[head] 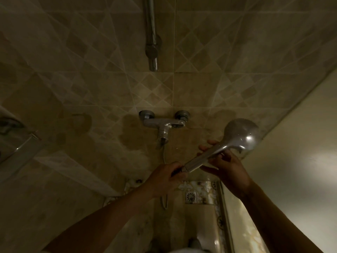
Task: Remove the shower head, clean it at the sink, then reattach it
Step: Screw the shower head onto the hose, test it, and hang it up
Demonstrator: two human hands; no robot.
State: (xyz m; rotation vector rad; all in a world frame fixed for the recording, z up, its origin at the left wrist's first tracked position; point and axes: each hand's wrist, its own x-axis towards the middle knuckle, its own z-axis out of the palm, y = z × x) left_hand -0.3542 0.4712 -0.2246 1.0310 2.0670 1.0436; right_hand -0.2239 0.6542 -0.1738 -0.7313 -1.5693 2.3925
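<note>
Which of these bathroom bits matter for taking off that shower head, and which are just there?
In the job:
shower head
hose
left hand at the hose joint
right hand on the handle

Just there:
mixer tap
riser rail
floor drain

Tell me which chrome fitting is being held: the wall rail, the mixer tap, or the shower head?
The shower head. The right hand grips its handle and the left hand holds the hose end. The rail and tap are fixed to the wall, untouched.
</note>
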